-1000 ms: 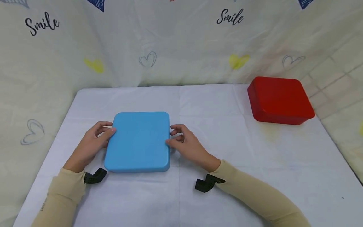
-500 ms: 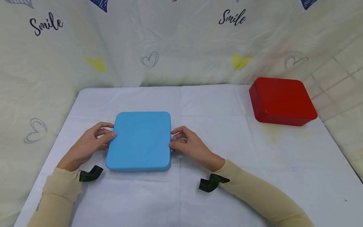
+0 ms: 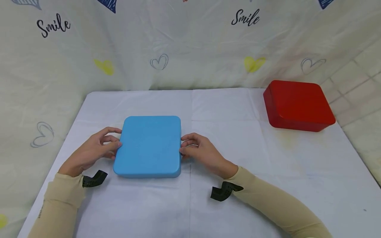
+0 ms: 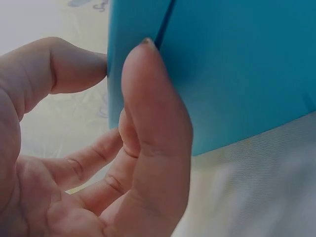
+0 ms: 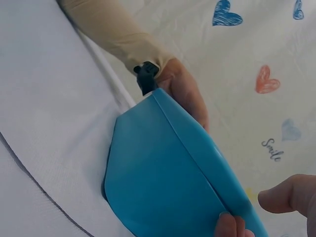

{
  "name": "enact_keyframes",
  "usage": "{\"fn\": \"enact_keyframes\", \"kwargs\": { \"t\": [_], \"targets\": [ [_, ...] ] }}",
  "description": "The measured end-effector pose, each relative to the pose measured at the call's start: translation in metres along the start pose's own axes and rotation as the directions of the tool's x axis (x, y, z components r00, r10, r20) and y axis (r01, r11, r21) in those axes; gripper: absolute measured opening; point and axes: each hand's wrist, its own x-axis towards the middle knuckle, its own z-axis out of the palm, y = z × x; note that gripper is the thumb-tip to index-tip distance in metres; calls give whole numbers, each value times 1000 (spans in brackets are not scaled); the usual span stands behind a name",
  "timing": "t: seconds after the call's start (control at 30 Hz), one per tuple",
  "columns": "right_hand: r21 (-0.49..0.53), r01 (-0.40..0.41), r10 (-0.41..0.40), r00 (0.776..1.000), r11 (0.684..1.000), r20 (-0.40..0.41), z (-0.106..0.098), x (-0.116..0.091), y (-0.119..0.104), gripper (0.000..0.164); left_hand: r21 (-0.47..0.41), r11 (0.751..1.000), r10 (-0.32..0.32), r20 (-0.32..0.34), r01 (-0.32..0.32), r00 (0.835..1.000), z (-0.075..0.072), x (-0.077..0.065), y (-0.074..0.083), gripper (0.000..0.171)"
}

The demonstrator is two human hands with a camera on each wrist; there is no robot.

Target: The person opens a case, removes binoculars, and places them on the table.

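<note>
A light-blue rounded square box [image 3: 148, 145] with a lid stands on the white-covered table, lid upward. A seam shows around its side in both wrist views. My left hand [image 3: 95, 150] grips the box's left side, with the thumb on the lid's edge; in the left wrist view a fingertip [image 4: 148, 64] presses at the seam. At the opposite side my right hand [image 3: 205, 153] has its curled fingers against the wall, close to the seam. The right thumb [image 5: 286, 197] stands slightly off the lid in the right wrist view. What the box contains is hidden.
A red rounded box [image 3: 299, 105] sits at the table's back right corner. Behind the white tabletop [image 3: 232, 132] hangs a pale printed cloth [image 3: 190, 43] with hearts and words. Black wrist mounts [image 3: 95, 178] stick out beside both sleeves.
The left wrist has shifted outward to the left. My right thumb has slid off the lid's top toward its edge. The whole scene drifts slightly right as the head turns; the red box stays put.
</note>
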Motion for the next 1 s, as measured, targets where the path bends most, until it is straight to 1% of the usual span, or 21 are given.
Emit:
{"fn": "enact_keyframes", "kwargs": {
  "t": [0.27, 0.5, 0.8, 1.0],
  "targets": [
    [19, 15, -15, 1000, 1000, 6, 0, -1, -1, 43, 1, 1000, -9, 10, 9, 1000, -1, -1, 3, 57],
    [17, 8, -8, 1000, 1000, 15, 0, -1, 1, 45, 10, 1000, -8, 11, 8, 1000, 0, -3, 6, 58],
    [15, -1, 1, 1000, 1000, -3, 2, -1, 0, 45, -1, 1000, -18, 16, 18, 1000, -1, -4, 6, 59],
    [41, 2, -3, 1000, 999, 13, 3, -3, -1, 45, -19, 1000, -15, 16, 15, 1000, -3, -5, 4, 58]
  ]
}}
